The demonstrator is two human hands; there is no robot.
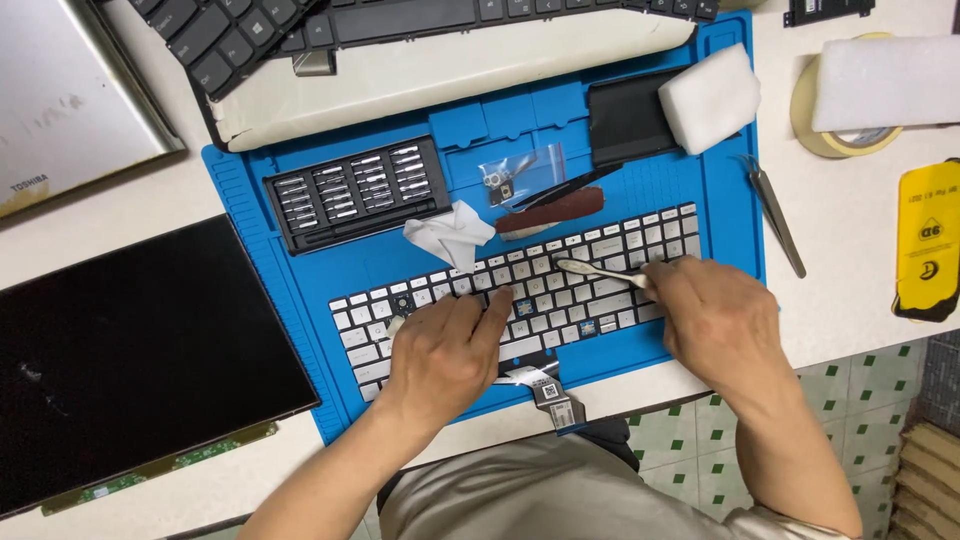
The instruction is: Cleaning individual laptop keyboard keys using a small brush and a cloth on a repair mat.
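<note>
Keyboard (560, 290) pinned under flat left hand (445, 345); right hand (715, 320) grip pinches metal tool (595, 270); yellow package (928, 240) far right.

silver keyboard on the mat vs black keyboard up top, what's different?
The silver keyboard lies flat on the blue mat with several keycaps missing; the black keyboard rests on a white pad and is partly out of frame. The left hand presses the silver one, the right hand holds a metal tool over it; the black one is untouched.
</note>
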